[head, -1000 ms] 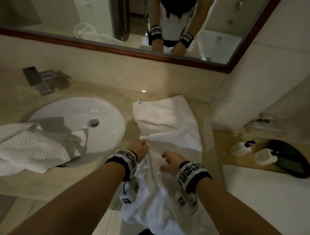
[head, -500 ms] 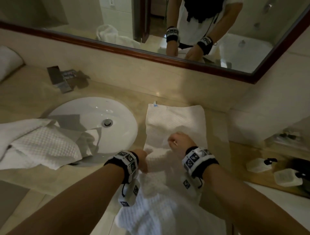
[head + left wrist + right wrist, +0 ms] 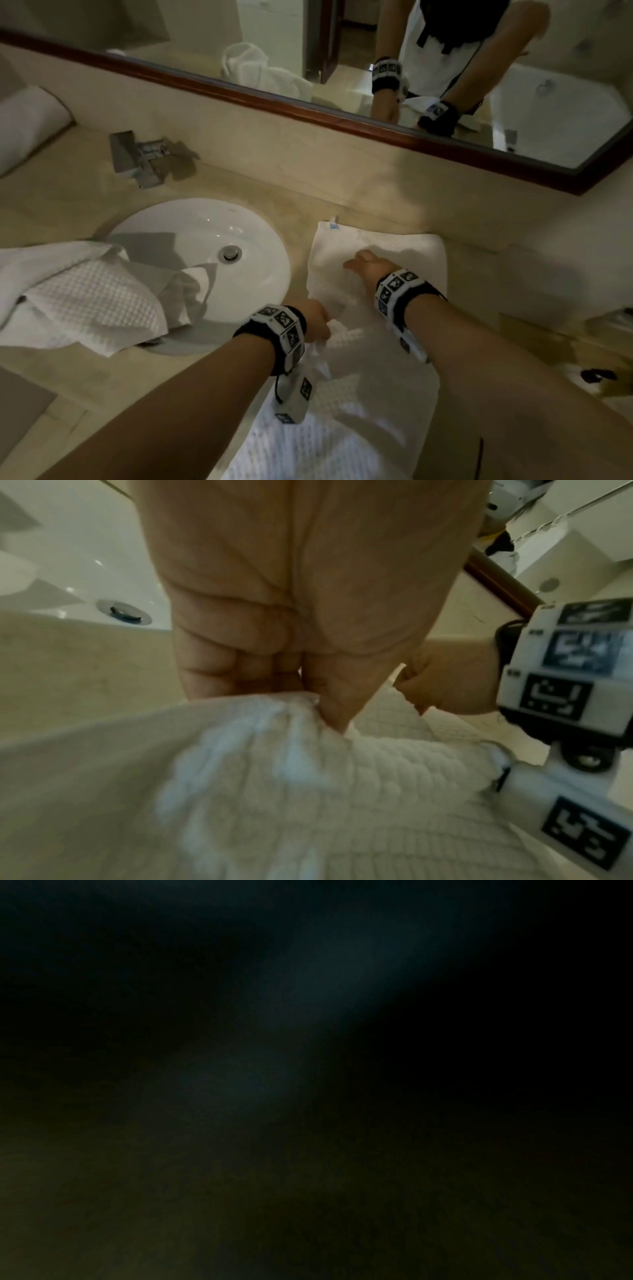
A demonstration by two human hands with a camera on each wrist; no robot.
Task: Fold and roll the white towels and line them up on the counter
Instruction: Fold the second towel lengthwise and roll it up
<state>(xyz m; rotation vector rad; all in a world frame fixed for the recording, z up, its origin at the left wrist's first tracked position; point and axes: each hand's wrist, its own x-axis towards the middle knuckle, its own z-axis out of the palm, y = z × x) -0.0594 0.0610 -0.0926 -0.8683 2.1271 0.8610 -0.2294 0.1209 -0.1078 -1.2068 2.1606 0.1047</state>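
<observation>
Towel (image 3: 376,342) of white waffle cloth lies spread on the desk (image 3: 85,383) right of the sink (image 3: 191,240), its near end hanging over the edge. My left hand (image 3: 317,323) pinches a fold at its left edge; my right hand (image 3: 368,265) lies on the far part, fingers blurred, so I cannot tell its grip. Another towel (image 3: 78,291) lies rumpled over the sink's left rim

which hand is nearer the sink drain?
Left. The left hand grips the towel edge beside the basin, below-right of the sink drain; the right hand lies farther right on the towel.
</observation>
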